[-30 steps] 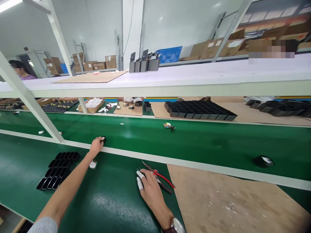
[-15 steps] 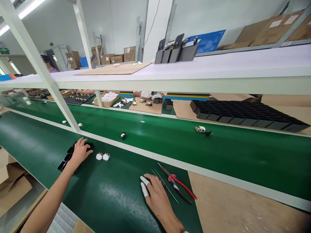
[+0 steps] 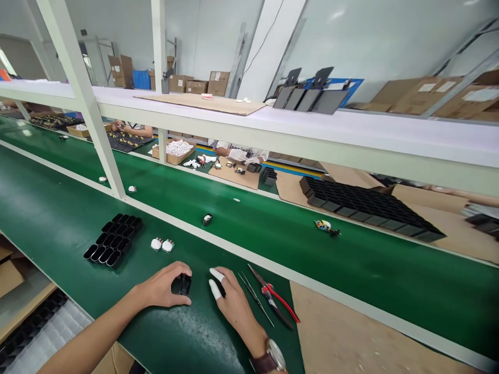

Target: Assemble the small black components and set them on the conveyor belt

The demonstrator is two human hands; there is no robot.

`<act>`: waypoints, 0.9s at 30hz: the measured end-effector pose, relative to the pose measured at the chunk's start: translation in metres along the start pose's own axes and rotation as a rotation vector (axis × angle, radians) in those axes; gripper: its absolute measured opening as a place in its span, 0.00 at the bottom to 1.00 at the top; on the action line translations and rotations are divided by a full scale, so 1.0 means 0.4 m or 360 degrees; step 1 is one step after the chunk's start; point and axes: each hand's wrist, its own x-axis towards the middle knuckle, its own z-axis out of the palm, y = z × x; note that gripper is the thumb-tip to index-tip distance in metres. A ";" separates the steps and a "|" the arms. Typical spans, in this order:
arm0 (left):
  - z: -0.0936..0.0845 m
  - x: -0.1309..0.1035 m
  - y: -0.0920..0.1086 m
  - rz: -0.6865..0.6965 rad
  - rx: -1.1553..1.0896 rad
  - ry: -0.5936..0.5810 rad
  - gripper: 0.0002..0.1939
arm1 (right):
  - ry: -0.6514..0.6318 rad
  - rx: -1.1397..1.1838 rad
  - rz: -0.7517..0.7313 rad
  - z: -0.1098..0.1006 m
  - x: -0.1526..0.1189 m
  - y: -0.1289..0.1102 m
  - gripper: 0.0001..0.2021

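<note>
My left hand [image 3: 167,285] curves its thumb and fingers around a small black plastic case [image 3: 182,284] on the green bench; part of it is hidden, so I cannot tell whether there is more than one. Palm down, my right hand [image 3: 234,301] lies to the right of it, holding nothing, with white finger cots on two outstretched fingers. Just beyond that hand are metal tweezers [image 3: 256,299] and red-handled pliers [image 3: 273,296]. Two white-topped circuit parts [image 3: 162,244] sit above my left hand. Farther left stands a block of open black cases [image 3: 113,239].
A white rail [image 3: 218,248] separates my bench from the green conveyor belt [image 3: 273,223]. On the belt are a filled black case [image 3: 207,219] and a circuit board [image 3: 323,225]. Cardboard [image 3: 351,332] covers the bench at right. A white post [image 3: 97,119] and shelf [image 3: 234,122] cross ahead. A co-worker's gloved hands [image 3: 244,155] are opposite.
My left hand has moved right and nearer from the block of black cases, bringing a case with it. My right hand stays beside the tweezers. The view has shifted.
</note>
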 end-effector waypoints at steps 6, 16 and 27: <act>0.008 -0.007 -0.018 -0.0014 -0.0004 0.0011 0.34 | -0.0281 0.0232 -0.0025 0.163 0.211 -0.037 0.16; 0.006 -0.006 -0.025 0.0106 -0.0043 0.0046 0.32 | -0.0470 0.0266 -0.0154 0.165 0.284 -0.034 0.24; 0.019 0.012 -0.036 0.0141 0.0111 0.0130 0.29 | -0.0387 0.0003 0.0117 -0.088 -0.008 0.000 0.24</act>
